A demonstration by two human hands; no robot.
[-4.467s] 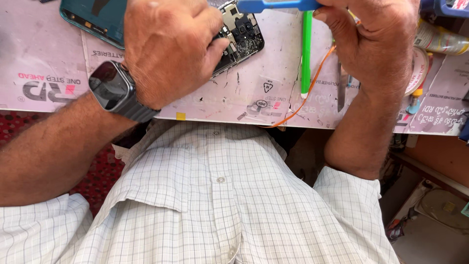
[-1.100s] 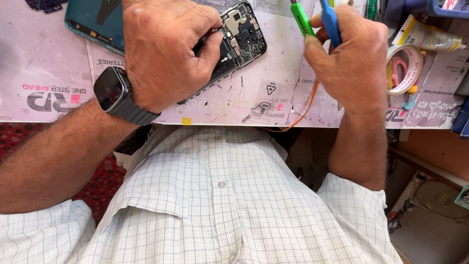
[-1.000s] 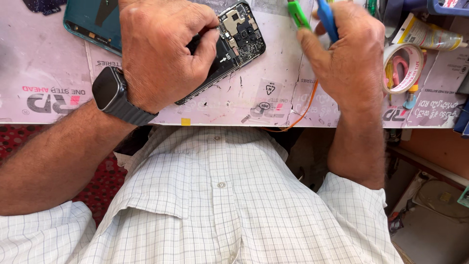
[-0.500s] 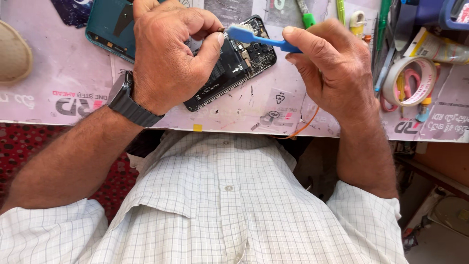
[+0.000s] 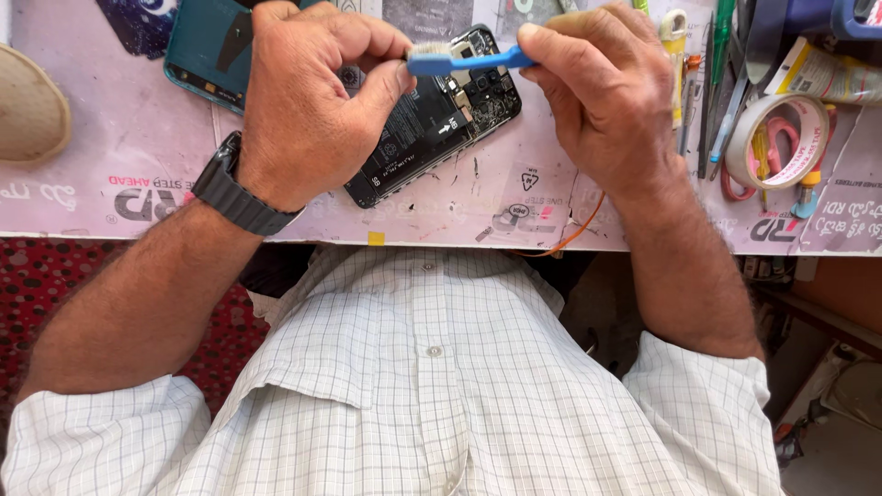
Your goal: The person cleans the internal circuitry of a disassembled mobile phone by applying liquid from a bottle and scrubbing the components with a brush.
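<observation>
1. Looking straight down at a repair setup. The opened phone [image 5: 432, 124] lies at an angle on the table [image 5: 83, 197], back cover off, with the black battery and the circuit board showing.
2. The left hand [image 5: 308, 96] sits on the phone's left side, its grip curled around that edge and pinning it down; the fingertips are up near the brush head. There's a dark wristwatch [image 5: 237, 191] on that wrist.
3. The right hand [image 5: 606, 87] has its grip pinched tight on the handle of a blue brush [image 5: 469, 60], which looks like a toothbrush. The bristle end points left and sits over the top part of the phone's board, right next to the left thumb.
4. A teal back cover [image 5: 207, 50] lies on the table just up-left of the left hand, partly under it.
5. Off to the right, well away from the phone: a roll of tape [image 5: 776, 138], some thin tools [image 5: 721, 83] lined up beside it, and an orange wire [image 5: 574, 234] trailing off the table's near edge under the right wrist.
6. A tan rounded object [image 5: 28, 115] sits at the far left edge; can't tell what it is.
7. The person wears a light checked shirt [image 5: 432, 395].
</observation>
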